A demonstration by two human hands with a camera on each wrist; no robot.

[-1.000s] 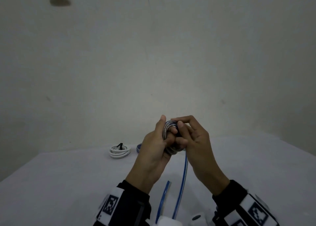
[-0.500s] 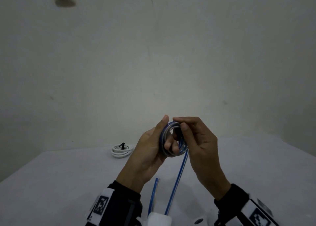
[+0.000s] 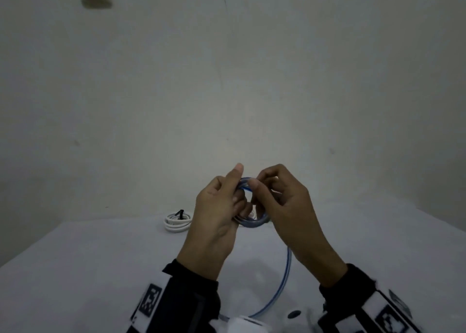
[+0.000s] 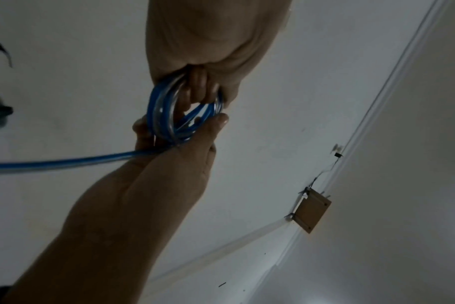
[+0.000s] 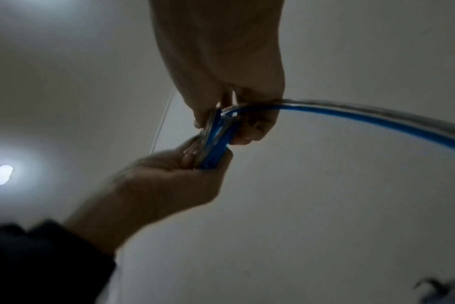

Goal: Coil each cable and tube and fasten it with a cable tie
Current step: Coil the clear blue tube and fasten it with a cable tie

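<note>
The blue tube forms several loops; the left hand and right hand both grip the coil with curled fingers.

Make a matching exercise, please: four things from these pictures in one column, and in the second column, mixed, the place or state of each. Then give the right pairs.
Column 1
1. blue tube coil
2. white cable coil
3. loose tail of the blue tube
4. black cable tie

Column 2
A. runs down from the hands toward the person
B. lies on the table at the back, already fastened
C. held up between the left hand and the right hand
D. sits around the white coil

Pairs: 1-C, 2-B, 3-A, 4-D
</note>
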